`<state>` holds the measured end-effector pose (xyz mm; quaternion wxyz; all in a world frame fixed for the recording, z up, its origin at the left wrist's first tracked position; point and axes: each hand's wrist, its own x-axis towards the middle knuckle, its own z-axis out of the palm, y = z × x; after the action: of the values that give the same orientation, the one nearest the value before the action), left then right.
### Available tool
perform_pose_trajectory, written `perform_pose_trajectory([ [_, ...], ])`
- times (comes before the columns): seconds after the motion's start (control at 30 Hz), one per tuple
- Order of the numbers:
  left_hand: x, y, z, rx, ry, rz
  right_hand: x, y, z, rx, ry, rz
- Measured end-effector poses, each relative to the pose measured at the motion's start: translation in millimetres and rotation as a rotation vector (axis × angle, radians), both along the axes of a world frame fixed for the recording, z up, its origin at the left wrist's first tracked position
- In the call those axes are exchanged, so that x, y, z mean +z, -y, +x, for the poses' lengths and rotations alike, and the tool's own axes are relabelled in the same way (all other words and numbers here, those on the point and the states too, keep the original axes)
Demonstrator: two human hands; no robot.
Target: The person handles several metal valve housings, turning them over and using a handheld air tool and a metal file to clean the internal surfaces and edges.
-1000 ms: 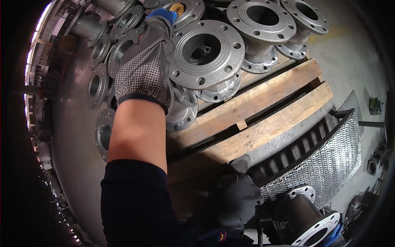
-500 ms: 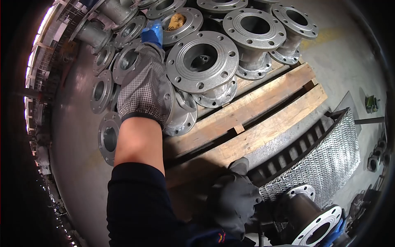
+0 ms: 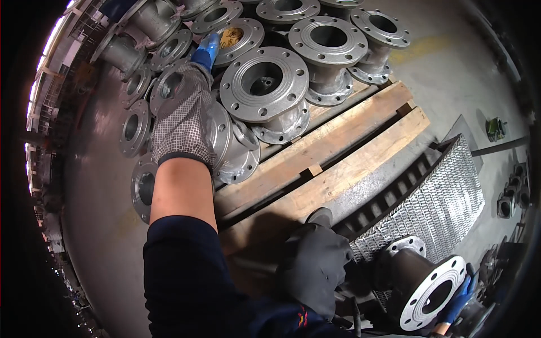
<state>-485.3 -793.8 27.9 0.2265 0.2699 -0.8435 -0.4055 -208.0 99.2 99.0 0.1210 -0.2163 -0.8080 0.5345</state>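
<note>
My left hand (image 3: pixel 206 52), in a blue-coated glove with a checked sleeve cover, reaches up to the pile. Its fingers are together at the left rim of a grey flanged pipe fitting (image 3: pixel 251 34) with a yellowish marked patch in its bore. The cover hides part of the grip. A larger flanged pipe fitting (image 3: pixel 290 76) stands just right of that arm. At the lower right, my right hand (image 3: pixel 459 298), also blue-gloved, is closed round the rim of another flanged pipe fitting (image 3: pixel 414 276), which lies tilted with its ring facing me. Its thumb is hidden.
Several more flanged fittings (image 3: pixel 328 36) crowd a wooden pallet (image 3: pixel 360 124). A silver, woven-looking panel (image 3: pixel 428 191) with a dark slotted edge lies right of the pallet. A dark grey trouser leg (image 3: pixel 315 265) is at the lower middle. Other castings (image 3: pixel 510 194) sit on the floor at far right.
The view has shifted, so the pile and panel sit farther left. My left hand stays at the same rim. More of my right hand and of the ring it holds shows.
</note>
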Motion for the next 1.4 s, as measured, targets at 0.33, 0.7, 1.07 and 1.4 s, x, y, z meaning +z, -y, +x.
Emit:
perform_pose_trajectory([
  [0.33,-5,-15,53,0.087,0.107,0.265,-8,-6,-5,0.156,-0.027,0.163],
  [0.7,48,-339,139,-0.487,-0.047,0.130,-26,-33,-6,0.225,-0.139,0.300],
  [1.07,109,-532,194,-1.208,-0.580,-0.662,-12,-20,32,0.218,-0.119,0.433],
  [1.4,68,-586,209,-1.162,0.341,0.685,44,-14,102,0.128,-0.029,-0.098],
])
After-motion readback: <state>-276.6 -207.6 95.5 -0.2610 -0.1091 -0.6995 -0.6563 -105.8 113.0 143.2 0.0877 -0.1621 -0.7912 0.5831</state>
